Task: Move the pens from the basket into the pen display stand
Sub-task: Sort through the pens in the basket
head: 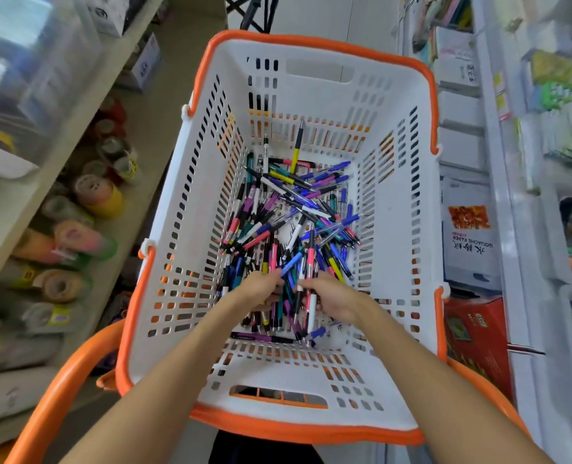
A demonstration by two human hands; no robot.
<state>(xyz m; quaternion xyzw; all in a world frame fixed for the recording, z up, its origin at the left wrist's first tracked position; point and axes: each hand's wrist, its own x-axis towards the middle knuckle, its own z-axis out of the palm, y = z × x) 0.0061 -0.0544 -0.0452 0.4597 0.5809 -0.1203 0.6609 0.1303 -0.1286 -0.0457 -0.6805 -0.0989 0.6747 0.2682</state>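
Setting: shop aisle, shelves either side
Basket [395, 229]: pens [288, 222] heaped inside
Left hand [261, 288]: grips several pens
Right hand [333, 296]: pinches a few
Stand: unseen
Progress: early, most remain

Fingertips of both hands, left [261, 289] and right [336, 301], are buried in the pens [291, 226], so can't tell exactly what each one grips. Shelves on the left [60, 182] are motion-blurred, tape rolls [98, 195] just smears. Basket handle [53, 393] runs off the bottom edge. Pen stand isn't identifiable anywhere.
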